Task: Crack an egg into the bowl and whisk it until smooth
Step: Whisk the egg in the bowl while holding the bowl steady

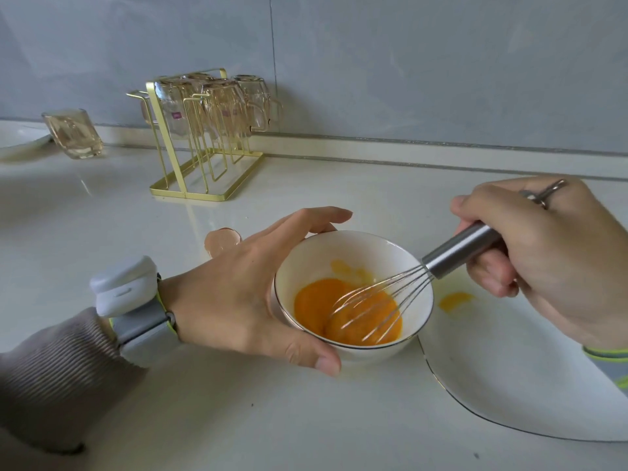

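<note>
1. The bowl (323, 260) sits on the tabletop (238, 419) right between the two hands. The egg (346, 311) is already in the bottom of it. It's deep orange with darker and lighter patches, so I'd say it's not smooth yet.
2. The left hand (244, 300) is wrapped around the bowl, thumb on the near side and fingers curved round the far rim. That's good, because a small bowl like this will skate around if you don't brace it.
3. The right hand (550, 260) is clamped round the metal handle of the whisk (431, 265). The wires are down in the egg and the handle leans out over the rim toward that hand.
4. To do this step well, tip the bowl a bit toward the whisking hand so the egg pools deeper. Then beat from the wrist in quick, tight ovals. Keep the wires low in the liquid, since there isn't much egg in there and big strokes will fling it.
5. Case in point: there's a yolk splash (453, 299) on the plate (509, 385) just under the right hand. The bowl is tight against that plate's edge, though I can't tell if they touch.
6. Sweep up the pale streak on the far inner wall too, or it won't get mixed in.
7. The eggshell (222, 241) lies just beyond the left hand, out of the way.
</note>
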A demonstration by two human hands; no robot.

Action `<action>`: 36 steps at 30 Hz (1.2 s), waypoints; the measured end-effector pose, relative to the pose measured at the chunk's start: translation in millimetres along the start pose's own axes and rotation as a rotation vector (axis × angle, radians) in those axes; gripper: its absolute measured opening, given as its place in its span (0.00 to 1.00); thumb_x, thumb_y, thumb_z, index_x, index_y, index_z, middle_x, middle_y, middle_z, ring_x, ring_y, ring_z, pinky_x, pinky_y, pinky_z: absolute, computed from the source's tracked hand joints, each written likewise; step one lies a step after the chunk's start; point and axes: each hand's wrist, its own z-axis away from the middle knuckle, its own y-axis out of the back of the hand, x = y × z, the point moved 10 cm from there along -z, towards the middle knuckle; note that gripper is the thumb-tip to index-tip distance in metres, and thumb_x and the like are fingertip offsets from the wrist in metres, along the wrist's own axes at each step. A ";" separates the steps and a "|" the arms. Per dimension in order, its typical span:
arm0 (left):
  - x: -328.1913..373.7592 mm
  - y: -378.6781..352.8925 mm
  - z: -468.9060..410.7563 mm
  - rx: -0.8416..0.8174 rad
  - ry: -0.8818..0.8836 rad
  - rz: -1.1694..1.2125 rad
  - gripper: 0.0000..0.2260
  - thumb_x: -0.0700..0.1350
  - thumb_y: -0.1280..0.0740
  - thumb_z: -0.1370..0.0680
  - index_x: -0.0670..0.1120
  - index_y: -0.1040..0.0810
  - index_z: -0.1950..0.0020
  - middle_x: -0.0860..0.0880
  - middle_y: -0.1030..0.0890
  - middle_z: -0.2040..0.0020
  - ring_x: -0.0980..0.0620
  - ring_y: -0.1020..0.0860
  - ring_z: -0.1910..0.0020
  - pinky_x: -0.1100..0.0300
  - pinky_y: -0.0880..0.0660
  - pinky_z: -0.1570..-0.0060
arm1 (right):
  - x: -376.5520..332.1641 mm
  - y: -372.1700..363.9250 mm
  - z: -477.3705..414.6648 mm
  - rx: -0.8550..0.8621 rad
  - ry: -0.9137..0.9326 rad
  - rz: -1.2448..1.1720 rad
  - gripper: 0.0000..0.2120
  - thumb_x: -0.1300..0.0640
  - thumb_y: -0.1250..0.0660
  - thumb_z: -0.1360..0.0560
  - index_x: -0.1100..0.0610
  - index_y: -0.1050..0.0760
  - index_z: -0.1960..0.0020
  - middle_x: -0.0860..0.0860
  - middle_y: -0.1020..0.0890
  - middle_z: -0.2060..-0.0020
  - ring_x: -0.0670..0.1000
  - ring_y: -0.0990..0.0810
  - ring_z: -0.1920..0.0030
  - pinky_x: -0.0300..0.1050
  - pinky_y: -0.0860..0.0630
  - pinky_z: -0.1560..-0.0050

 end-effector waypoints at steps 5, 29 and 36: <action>1.1 -1.1 -0.3 -0.007 -0.008 0.013 0.53 0.80 0.32 0.42 0.62 0.44 0.22 0.63 0.30 0.28 0.61 0.26 0.32 0.69 0.28 0.38 | -0.7 2.1 0.4 0.021 0.011 0.047 0.18 0.57 0.35 0.26 0.69 0.32 0.69 0.53 0.33 0.85 0.55 0.34 0.81 0.41 0.35 0.76; 0.5 0.1 0.0 -0.002 -0.002 0.024 0.53 0.79 0.31 0.43 0.62 0.44 0.22 0.62 0.29 0.29 0.58 0.25 0.32 0.62 0.25 0.37 | 3.7 1.1 -0.7 0.008 -0.037 0.033 0.19 0.57 0.34 0.25 0.67 0.32 0.70 0.53 0.33 0.84 0.55 0.35 0.80 0.42 0.36 0.74; 2.0 -0.5 -0.6 -0.004 -0.008 0.036 0.53 0.79 0.31 0.42 0.62 0.44 0.23 0.62 0.29 0.29 0.60 0.25 0.32 0.69 0.28 0.39 | 5.8 -1.0 -0.9 -0.036 -0.074 0.001 0.20 0.57 0.32 0.25 0.68 0.35 0.69 0.55 0.36 0.83 0.54 0.37 0.80 0.41 0.39 0.76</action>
